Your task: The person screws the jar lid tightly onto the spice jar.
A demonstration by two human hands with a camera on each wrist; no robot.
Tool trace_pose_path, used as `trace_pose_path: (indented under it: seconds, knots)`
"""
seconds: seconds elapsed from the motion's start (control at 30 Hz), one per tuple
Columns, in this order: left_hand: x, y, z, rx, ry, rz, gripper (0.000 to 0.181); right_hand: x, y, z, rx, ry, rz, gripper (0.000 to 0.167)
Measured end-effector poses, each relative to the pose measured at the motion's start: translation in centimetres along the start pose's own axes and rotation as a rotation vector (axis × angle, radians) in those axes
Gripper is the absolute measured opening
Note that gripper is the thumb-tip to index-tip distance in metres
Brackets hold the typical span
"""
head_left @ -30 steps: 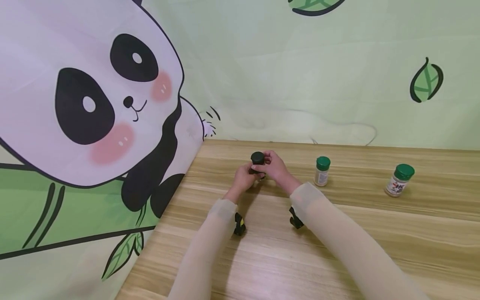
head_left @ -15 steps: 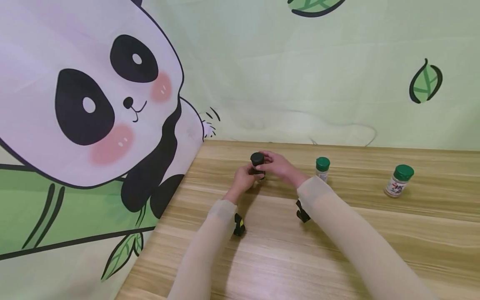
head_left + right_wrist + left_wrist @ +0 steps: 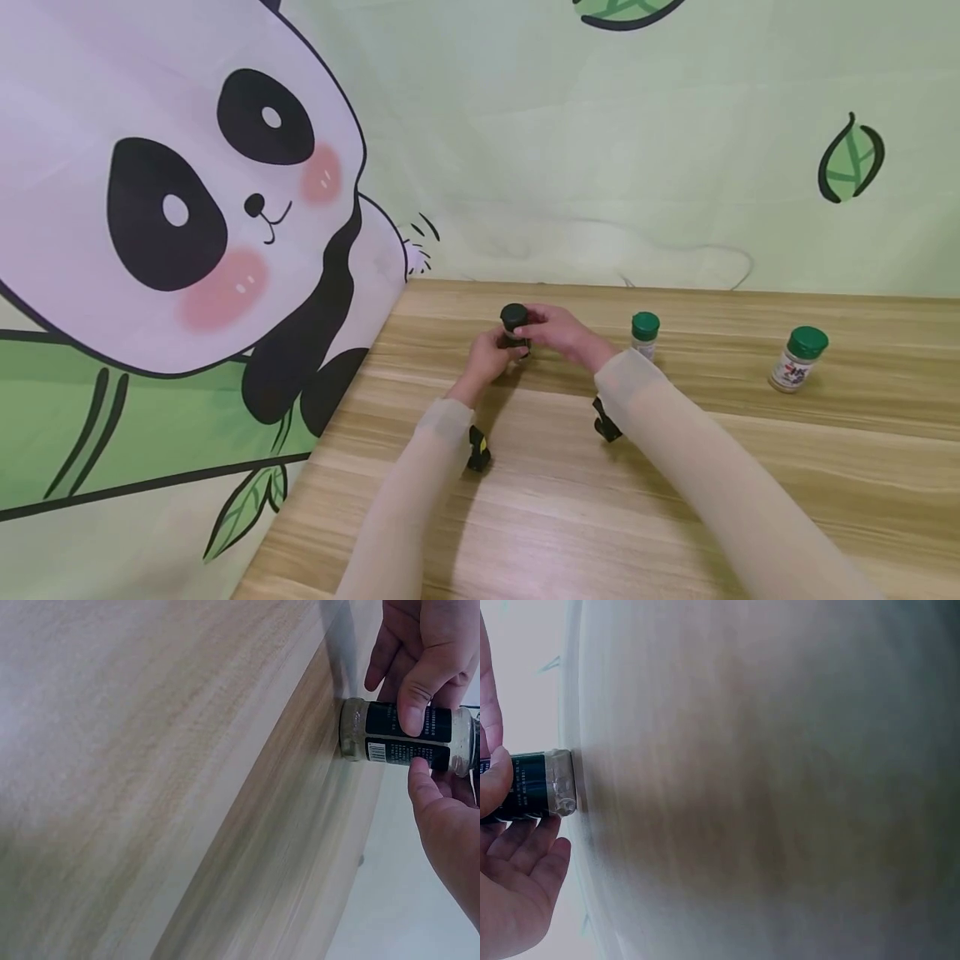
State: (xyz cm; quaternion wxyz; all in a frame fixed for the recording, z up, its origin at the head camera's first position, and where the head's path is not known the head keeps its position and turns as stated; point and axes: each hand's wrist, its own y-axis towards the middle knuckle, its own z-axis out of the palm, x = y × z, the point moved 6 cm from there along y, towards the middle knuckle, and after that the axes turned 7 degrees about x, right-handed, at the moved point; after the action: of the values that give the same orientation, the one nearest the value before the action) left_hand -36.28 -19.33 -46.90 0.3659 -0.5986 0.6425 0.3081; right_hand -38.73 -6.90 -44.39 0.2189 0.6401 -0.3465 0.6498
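A glass seasoning bottle (image 3: 513,320) with a black cap and dark label stands upright toward the back left of the table. My left hand (image 3: 487,360) grips its lower body, thumb on the near side. Higher up, my right hand (image 3: 561,330) pinches the bottle just below the cap. In the right wrist view, the left thumb lies across the bottle's label (image 3: 386,750), while the right hand (image 3: 450,836) has its thumb tip on the label and fingers behind the neck. The left wrist view shows the clear base (image 3: 561,784) close to the tabletop; fingers hide much of the label.
Two green-capped seasoning bottles stand to the right: one (image 3: 645,327) partly behind my right sleeve, another (image 3: 799,358) farther right. The wooden table (image 3: 540,500) meets a green cloth backdrop (image 3: 525,167) at its back edge. A panda print (image 3: 277,221) hangs at left.
My right wrist and forearm have shifted slightly right, so the sleeve now covers the lower part of the middle green-capped bottle. The black-capped bottle and left hand stay about where they were.
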Motion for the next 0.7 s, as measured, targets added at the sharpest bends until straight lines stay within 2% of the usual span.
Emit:
trace_pose_path:
  seconds: [0.4, 0.7]
  knots:
    - [-0.39, -0.08, -0.21, 0.014, 0.011, -0.02, 0.034, 0.35, -0.34, 0.24, -0.023, 0.007, -0.014, 0.055]
    - [-0.77, -0.26, -0.24, 0.003, 0.033, -0.047, 0.031, 0.05, -0.23, 0.15, -0.072, -0.027, -0.012, 0.053]
